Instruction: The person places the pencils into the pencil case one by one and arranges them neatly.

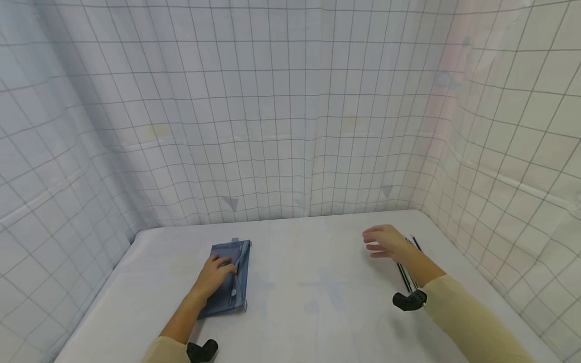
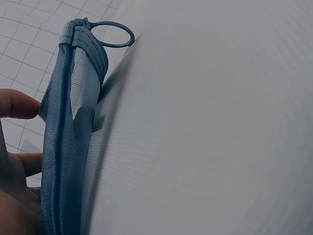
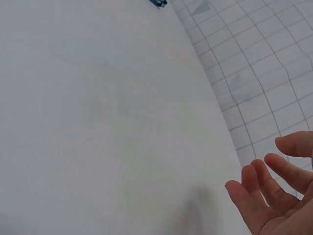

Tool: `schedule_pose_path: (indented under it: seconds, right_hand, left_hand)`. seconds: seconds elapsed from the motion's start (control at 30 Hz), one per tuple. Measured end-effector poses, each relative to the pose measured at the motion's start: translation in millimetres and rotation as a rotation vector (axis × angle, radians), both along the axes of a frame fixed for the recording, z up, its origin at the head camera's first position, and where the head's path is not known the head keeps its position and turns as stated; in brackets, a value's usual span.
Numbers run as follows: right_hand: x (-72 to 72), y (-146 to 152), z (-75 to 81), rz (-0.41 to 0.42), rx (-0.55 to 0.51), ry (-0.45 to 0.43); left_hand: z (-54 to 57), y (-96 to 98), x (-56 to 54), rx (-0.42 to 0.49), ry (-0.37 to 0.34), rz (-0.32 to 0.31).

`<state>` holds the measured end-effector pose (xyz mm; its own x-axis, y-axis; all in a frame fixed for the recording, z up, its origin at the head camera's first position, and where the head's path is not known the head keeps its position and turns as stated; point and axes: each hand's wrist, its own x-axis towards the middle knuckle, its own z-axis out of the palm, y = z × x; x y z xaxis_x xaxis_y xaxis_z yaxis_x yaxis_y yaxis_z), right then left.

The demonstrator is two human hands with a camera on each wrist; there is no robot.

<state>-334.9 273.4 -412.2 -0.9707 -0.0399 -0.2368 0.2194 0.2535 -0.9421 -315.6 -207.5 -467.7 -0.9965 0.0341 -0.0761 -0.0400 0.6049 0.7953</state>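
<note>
A flat blue zip pouch [image 1: 242, 287] lies on the left part of the table. My left hand [image 1: 213, 275] rests on its upper face, fingers loosely bent and touching the fabric. Seen edge-on in the left wrist view, the pouch [image 2: 61, 147] has a zipper along its side and a ring at one corner; the left fingers [image 2: 24, 105] are against its face. My right hand [image 1: 383, 242] hovers over the right side of the table with relaxed, spread fingers and nothing in them. Several thin dark and white sticks [image 1: 405, 278] lie under the right wrist, partly hidden by the forearm.
The white table [image 1: 299, 312] is bordered at the back and both sides by white grid-patterned curtains [image 1: 281, 126]. Black wrist devices [image 1: 410, 301] sit at both sleeves. A small blue bit [image 3: 159, 3] shows at the top of the right wrist view.
</note>
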Motion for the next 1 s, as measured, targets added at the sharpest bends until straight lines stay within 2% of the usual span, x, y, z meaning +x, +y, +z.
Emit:
schedule_pose_path:
  seconds: [0.4,0.6,0.77,1.0]
  right_hand:
    - [4.6,41,-9.6,-0.066,0.057,0.014]
    - [4.1,52,-12.6,-0.09,0.055,-0.01]
    - [3.0,63,-18.6,-0.113,0.09,-0.029]
    - [3.3,70,-29.0,-0.1,0.151,-0.018]
  left_hand:
    - [-1.2,-0.9,-0.2,0.018,0.01,-0.004]
    - [-2.2,-4.0,1.3,0.015,0.003,0.002]
    - [-2.8,-2.9,1.9,0.032,0.004,-0.007]
    - [-2.9,-1.3,2.3,0.021,0.008,0.003]
